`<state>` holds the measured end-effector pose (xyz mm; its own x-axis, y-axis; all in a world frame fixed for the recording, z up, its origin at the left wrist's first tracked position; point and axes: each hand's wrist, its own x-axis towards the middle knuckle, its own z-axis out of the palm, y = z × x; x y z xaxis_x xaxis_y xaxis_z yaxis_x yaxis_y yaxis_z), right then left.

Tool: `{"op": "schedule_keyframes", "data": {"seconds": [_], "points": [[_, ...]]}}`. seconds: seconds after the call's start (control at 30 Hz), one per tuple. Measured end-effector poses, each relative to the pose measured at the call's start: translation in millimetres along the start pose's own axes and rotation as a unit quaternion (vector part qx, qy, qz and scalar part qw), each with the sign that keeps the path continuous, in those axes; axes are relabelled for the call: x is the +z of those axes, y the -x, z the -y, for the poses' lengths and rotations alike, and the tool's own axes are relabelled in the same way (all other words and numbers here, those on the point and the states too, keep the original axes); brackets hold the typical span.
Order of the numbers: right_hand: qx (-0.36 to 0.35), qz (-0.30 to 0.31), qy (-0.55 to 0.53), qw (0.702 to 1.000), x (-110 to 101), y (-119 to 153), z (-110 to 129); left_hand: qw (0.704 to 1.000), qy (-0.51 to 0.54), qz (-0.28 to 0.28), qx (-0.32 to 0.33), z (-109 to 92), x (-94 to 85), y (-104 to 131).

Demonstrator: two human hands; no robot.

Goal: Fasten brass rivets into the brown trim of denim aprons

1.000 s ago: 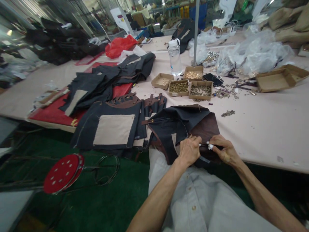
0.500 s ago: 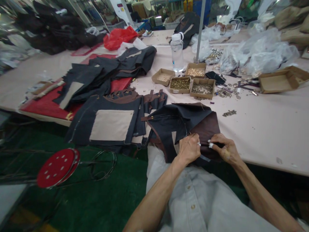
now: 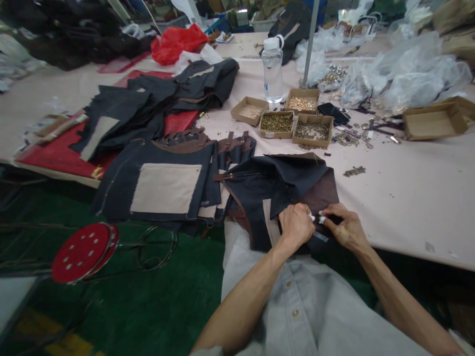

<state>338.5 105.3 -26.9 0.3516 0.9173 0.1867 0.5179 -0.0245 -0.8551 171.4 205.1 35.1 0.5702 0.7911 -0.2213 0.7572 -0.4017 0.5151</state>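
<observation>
A dark fabric piece (image 3: pixel 256 190) with brown lining, a beige strip and what looks like a zip lies over the table's front edge, its near part against my body. My left hand (image 3: pixel 298 225) is closed on its folded-back part. Close beside it, my right hand (image 3: pixel 345 226) pinches the brown lining between thumb and forefinger, whose tips are wrapped in white. Anything small between the fingertips is too small to make out. To the left lies a stack of similar dark panels (image 3: pixel 122 183), the top one bearing a beige pocket patch (image 3: pixel 166 189).
Small cardboard boxes (image 3: pixel 276 124) of metal fittings stand beyond the fabric, near a water bottle (image 3: pixel 272 71). Loose metal rings (image 3: pixel 354 171) lie on the table (image 3: pixel 415 207). Plastic bags (image 3: pixel 408 74) are at back right. A red stool (image 3: pixel 83 252) stands at lower left.
My left hand has shifted slightly right, bringing its fingertips nearer to my right hand's. The right hand keeps its pinch. The view has tilted down slightly.
</observation>
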Motion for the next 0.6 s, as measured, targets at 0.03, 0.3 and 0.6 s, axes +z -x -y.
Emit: {"op": "schedule_keyframes", "data": {"seconds": [0.03,0.3,0.6], "points": [[0.006,0.0,0.003,1.0,0,-1,1,1.0,0.0,-0.001,-0.009,-1,0.8,-1],[0.08,0.006,0.033,0.996,0,-7,10,0.999,0.001,0.001,-0.052,-3,5.6,-9],[0.043,0.043,0.026,0.998,-13,-12,7,0.998,-0.006,0.001,-0.056,-7,-0.1,-12]]}}
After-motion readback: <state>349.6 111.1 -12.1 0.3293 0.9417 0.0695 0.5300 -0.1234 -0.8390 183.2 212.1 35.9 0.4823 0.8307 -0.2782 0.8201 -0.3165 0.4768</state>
